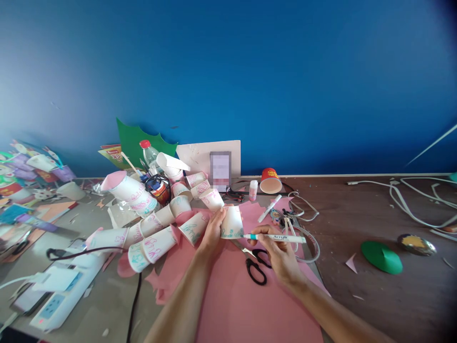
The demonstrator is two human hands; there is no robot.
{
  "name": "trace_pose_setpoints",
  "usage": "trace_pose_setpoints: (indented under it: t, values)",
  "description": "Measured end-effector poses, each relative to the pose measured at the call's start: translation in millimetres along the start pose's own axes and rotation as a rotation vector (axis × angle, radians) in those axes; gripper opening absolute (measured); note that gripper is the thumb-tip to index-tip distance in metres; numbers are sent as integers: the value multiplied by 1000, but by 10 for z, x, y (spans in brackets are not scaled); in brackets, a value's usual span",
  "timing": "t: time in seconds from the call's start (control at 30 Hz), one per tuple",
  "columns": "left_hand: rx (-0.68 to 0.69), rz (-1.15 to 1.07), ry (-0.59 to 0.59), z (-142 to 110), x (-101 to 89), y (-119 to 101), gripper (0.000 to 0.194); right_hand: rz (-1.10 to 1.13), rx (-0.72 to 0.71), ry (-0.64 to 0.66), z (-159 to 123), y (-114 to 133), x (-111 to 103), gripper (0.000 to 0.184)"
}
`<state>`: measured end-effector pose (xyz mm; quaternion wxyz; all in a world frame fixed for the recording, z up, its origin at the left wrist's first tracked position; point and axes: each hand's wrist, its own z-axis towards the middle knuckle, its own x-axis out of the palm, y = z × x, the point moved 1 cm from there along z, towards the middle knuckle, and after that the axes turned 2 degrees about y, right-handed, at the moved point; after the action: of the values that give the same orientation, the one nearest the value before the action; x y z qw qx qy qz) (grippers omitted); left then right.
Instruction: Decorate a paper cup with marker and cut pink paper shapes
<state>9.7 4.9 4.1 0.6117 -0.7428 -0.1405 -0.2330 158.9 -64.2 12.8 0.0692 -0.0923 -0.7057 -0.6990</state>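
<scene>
A white paper cup (232, 220) with teal marks near its lower rim is held in my left hand (214, 226), fingers wrapped at its left side. My right hand (276, 255) grips a white acrylic marker (285, 237), its teal tip at the right of the marked rim. Below the cup, black-handled scissors (256, 271) lie on a pink paper sheet (228, 305). Several more paper cups (157, 244) with pink and teal drawings lie stacked on their sides to the left. Another white marker (269, 208) rests beyond my right hand.
A white power strip (59, 300) with cables sits at the lower left. A clear bottle (149, 155) stands behind the cups. Keys (285, 220), a small bottle (253, 190) and a red cup (270, 181) lie farther back. On the right is a green paper cone (381, 257).
</scene>
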Motion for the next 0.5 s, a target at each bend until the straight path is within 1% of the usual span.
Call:
trace_pose_setpoints:
  t: [0.1, 0.2, 0.27, 0.33, 0.4, 0.5]
  values:
    - [7, 11, -15, -9, 5, -14, 47, 23, 0, -15, 15, -3, -12, 25]
    - [-5, 7, -22, -12, 5, -19, 47, 40, -59, -27, 45, -53, -47, 22]
    - [-5, 9, -21, -8, 1, -16, 47, 58, -103, -55, 64, -96, -73, 20]
    - [9, 10, -11, -1, -6, -9, 47, 93, -114, -96, 72, -124, -87, 19]
    - [5, -17, 15, 6, -13, 0, 48, 127, -103, -128, 68, -126, -83, 23]
    - [-29, -79, 37, 12, -29, 9, 52, 134, -118, -128, 49, -95, -54, 30]
